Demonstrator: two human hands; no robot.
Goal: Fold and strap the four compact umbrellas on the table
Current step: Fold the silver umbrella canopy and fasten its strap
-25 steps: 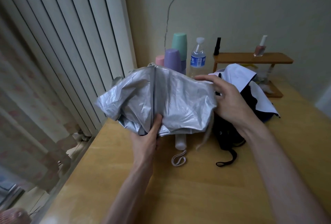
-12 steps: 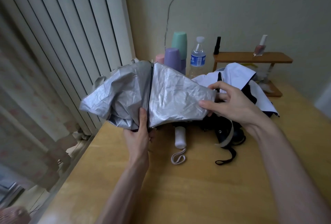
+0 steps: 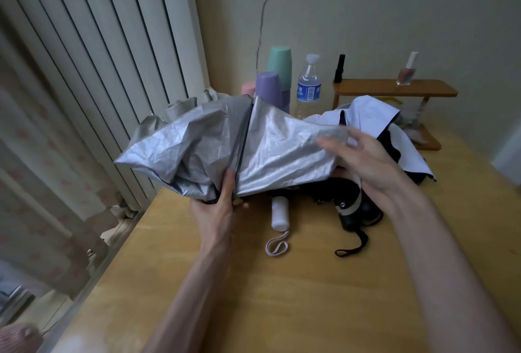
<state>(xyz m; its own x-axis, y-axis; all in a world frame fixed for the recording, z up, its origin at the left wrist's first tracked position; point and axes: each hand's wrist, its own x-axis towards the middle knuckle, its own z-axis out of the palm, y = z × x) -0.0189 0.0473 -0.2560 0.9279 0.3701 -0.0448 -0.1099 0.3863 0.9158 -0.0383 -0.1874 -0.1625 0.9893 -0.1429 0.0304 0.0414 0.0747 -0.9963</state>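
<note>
Silver umbrella point(image 3: 282, 149), held above the worktop point(image 3: 282, 296): your left hand point(image 3: 222, 206) grips it from below; your right hand point(image 3: 363, 155), blurred, meets its right side, grip unclear. Loose fabric may bunch if rolled unevenly.

A home room: wooden table point(image 3: 282, 296) by curtain point(image 3: 42, 183); plastic cups point(image 3: 279, 67), water bottle point(image 3: 308, 87), nail polish point(image 3: 406, 72) on shelf point(image 3: 394, 90).

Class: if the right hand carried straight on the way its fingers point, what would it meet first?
Probably the silver umbrella: the right hand points left into its canopy, though blur hides whether they touch.
</note>
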